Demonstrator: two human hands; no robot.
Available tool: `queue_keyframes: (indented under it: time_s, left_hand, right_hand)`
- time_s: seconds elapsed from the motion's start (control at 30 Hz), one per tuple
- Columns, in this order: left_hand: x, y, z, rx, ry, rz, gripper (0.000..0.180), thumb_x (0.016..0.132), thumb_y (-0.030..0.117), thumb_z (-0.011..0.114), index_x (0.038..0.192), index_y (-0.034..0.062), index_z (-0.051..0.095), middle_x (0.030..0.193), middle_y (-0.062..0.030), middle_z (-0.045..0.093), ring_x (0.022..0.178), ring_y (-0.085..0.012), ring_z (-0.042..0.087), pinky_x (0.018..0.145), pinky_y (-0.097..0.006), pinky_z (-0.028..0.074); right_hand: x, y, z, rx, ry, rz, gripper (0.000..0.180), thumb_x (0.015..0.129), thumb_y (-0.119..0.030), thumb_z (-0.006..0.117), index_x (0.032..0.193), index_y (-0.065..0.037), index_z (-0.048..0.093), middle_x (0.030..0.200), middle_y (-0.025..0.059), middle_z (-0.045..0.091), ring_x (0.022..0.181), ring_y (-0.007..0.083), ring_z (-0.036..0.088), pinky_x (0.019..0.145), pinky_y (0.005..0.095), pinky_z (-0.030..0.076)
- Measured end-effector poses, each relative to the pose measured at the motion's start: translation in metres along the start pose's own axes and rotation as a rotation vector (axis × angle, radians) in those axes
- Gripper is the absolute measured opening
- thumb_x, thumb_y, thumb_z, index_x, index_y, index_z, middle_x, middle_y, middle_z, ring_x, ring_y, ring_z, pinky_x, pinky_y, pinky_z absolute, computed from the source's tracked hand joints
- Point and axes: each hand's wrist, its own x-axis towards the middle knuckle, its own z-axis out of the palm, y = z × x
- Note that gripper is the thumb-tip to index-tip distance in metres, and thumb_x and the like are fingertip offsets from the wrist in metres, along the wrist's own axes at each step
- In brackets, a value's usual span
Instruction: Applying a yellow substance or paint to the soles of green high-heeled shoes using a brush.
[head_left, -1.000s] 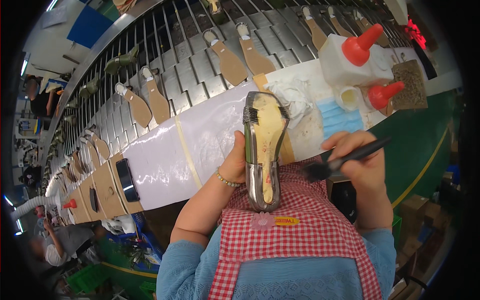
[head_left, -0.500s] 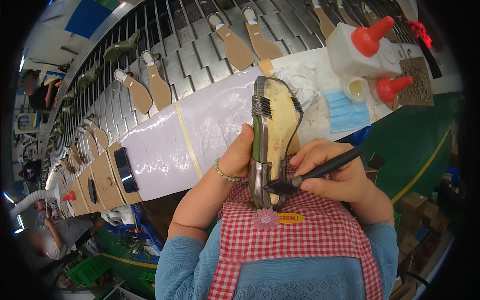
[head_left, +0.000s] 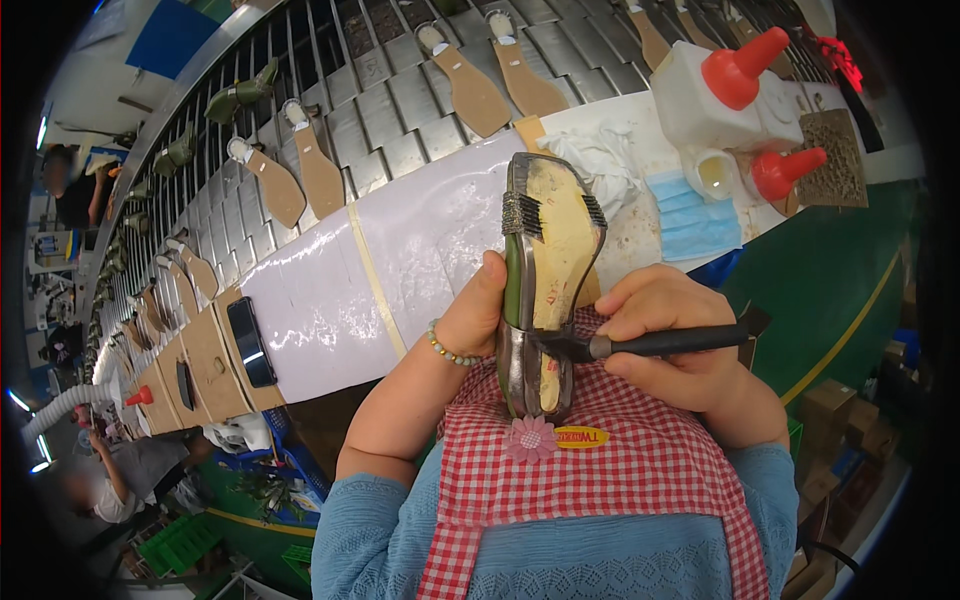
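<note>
My left hand [head_left: 474, 312] is closed round the left side of an upturned sandal [head_left: 556, 245], its pale yellow underside facing up and its toe end pointing away from me. Dark strips cross near the toe, green shows along the left side, and a metallic band sits near the heel. Between the fingers and thumb of my right hand [head_left: 672, 305] is a brush [head_left: 680, 341] with a black handle. Its dark tip touches the underside toward the heel. The heel end of the sandal rests close against my checked apron [head_left: 590, 480].
Beyond the white-covered bench [head_left: 330, 310] runs a slatted metal conveyor [head_left: 380, 130] carrying several brown soles [head_left: 470, 95]. At the right stand a white bottle with a red cone cap [head_left: 735, 75], a cup [head_left: 714, 178] and a blue mask [head_left: 695, 215]. A phone [head_left: 250, 342] lies left.
My right hand has moved the brush a little away from me along the underside, and its handle now lies flatter. The left hand and the sandal have hardly moved.
</note>
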Motion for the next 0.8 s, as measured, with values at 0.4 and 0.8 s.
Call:
queue_keyframes:
  time_s: [0.4, 0.8]
  left_hand:
    - [-0.003, 0.002, -0.008, -0.026, -0.012, -0.035, 0.091, 0.074, 0.078, 0.043, 0.127, 0.0037, 0.048, 0.108, -0.0072, 0.062, 0.094, -0.0135, 0.062, 0.076, -0.028, 0.054]
    - [-0.037, 0.027, -0.047, 0.561, 0.373, 0.712, 0.088, 0.059, 0.022, 0.089, 0.128, 0.0042, 0.037, 0.122, -0.0073, 0.046, 0.113, -0.0211, 0.049, 0.102, -0.038, 0.04]
  right_hand:
    - [0.006, -0.001, 0.0, 0.094, -0.201, -0.001, 0.02, 0.066, -0.008, 0.079, 0.081, -0.005, 0.066, 0.08, 0.0067, 0.066, 0.084, 0.0241, 0.065, 0.072, 0.0325, 0.05]
    - [0.002, 0.021, -0.008, 0.541, 0.367, 0.153, 0.021, 0.08, -0.004, 0.067, 0.099, 0.001, 0.06, 0.102, 0.0147, 0.062, 0.098, 0.0189, 0.058, 0.089, 0.0312, 0.044]
